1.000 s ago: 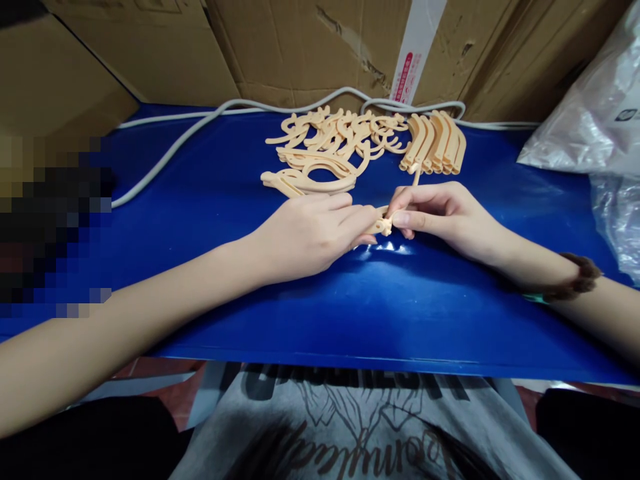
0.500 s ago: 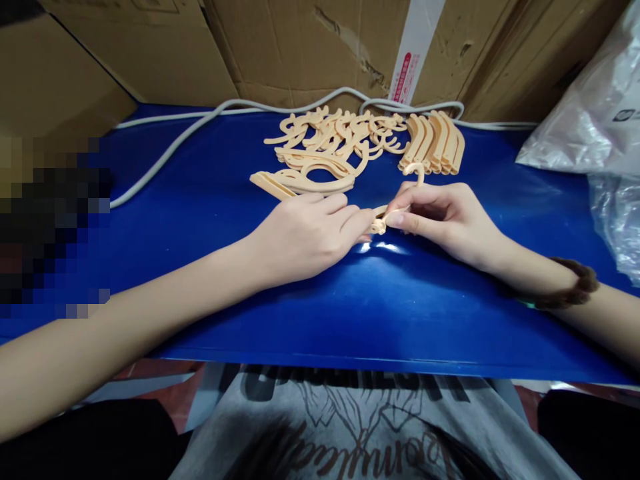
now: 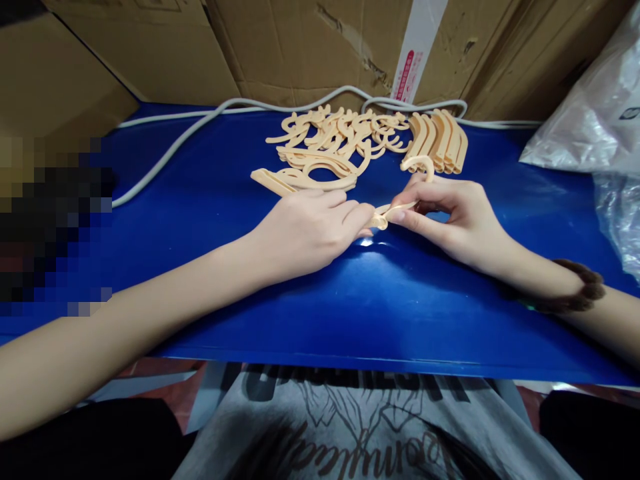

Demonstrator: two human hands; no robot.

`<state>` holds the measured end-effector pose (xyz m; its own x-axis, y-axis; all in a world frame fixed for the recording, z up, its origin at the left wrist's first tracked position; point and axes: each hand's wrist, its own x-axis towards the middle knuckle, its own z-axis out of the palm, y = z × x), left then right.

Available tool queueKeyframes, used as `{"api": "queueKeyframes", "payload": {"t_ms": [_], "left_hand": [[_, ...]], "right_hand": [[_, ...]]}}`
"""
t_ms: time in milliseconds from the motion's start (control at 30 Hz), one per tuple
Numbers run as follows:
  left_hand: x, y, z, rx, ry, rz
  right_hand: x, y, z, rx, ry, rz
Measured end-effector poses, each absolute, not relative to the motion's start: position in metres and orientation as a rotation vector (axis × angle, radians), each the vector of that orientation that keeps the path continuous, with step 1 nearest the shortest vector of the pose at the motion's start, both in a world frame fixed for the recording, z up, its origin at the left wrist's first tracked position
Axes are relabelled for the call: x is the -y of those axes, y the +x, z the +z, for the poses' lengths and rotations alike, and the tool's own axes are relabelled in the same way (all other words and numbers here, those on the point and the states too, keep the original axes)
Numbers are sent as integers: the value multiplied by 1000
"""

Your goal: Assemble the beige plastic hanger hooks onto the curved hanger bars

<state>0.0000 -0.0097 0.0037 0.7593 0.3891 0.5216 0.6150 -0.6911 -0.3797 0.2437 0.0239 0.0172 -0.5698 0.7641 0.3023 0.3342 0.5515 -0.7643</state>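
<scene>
Your curved cream plastic hook (image 3: 429, 168) turned, jutting beyond your pinching right hand (image 3: 463, 217); your left hand (image 3: 315, 230) clasped a cream plastic piece (image 3: 381, 222).

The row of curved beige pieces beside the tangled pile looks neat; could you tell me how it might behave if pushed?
The curved beige pieces are probably stiff, as each keeps a similar bend. They look light for their length, being slim and seemingly hollowed. The row may slide and splay, since the blue tabletop looks glossy and no band shows.
</scene>
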Motion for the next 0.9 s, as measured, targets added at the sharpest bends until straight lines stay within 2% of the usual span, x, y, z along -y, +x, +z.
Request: {"api": "queueKeyframes", "payload": {"t_ms": [233,533,700,900], "left_hand": [[7,-1,3,760,-2431,-567],[4,-3,5,664,-2489,-625],[7,-3,9,658,-2480,-534],[2,-6,3,622,-2482,-609]], "right_hand": [[-24,244,16,2146,-850,859],[-33,245,19,2108,-842,1270],[-34,245,22,2113,-784,1394],[-36,248,20,2162,-829,1275]]}}
